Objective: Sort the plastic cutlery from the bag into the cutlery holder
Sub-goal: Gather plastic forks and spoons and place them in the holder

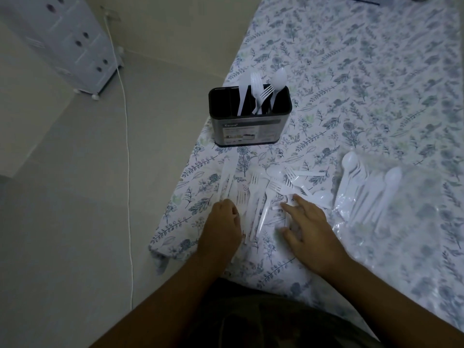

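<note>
pick one piece, not a fistful

the left hand [222,222] has its fingers curled at the left end of the loose cutlery [261,189]; whether it grasps a piece i cannot tell. the right hand [306,229] is spread and relaxed on handles, holding nothing. better to single out one handle. cutlery holder [248,129] stands beyond both hands; the bag [371,194] lies right.
</note>
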### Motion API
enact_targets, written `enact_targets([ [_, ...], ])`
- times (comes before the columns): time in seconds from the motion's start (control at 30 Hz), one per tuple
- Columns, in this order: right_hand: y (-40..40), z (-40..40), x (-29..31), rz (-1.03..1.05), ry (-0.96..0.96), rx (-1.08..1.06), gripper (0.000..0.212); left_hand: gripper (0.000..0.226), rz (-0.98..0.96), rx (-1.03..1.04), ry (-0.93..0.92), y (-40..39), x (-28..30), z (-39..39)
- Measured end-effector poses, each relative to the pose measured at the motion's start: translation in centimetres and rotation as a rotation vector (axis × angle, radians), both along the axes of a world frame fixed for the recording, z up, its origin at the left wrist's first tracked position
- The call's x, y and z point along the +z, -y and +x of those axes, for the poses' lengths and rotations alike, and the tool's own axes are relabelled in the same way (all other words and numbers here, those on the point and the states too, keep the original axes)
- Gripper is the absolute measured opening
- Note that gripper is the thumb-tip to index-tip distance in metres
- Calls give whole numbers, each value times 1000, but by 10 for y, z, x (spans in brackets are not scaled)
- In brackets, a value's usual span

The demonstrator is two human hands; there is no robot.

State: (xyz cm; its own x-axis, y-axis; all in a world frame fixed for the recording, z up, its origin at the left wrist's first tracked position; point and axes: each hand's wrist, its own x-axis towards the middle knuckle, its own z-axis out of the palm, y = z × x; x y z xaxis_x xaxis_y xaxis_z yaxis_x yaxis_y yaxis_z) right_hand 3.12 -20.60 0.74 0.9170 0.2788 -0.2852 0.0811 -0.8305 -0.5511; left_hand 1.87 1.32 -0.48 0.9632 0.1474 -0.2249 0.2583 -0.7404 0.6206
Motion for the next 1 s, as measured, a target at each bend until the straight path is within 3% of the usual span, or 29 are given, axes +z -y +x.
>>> enact_targets([
  [0.2,-11,-4,0,12,2,73,51,31,-37,24,-129,12,1,6],
  [0.33,-10,-5,0,8,31,87,48,35,-106,68,-126,16,0,8],
  [0.57,-6,-13,-6,27,30,283,44,3,-58,135,-44,8,-1,-1],
  [0.7,-4,-18,-10,47,-12,275,44,1,1,155,-81,6,-2,-2],
  [0.9,1,-15,-10,47,-39,207,46,46,28,136,-213,6,-3,1],
  [1.0,0,-16,-9,63,-37,191,45,45,5,198,-220,10,0,8],
])
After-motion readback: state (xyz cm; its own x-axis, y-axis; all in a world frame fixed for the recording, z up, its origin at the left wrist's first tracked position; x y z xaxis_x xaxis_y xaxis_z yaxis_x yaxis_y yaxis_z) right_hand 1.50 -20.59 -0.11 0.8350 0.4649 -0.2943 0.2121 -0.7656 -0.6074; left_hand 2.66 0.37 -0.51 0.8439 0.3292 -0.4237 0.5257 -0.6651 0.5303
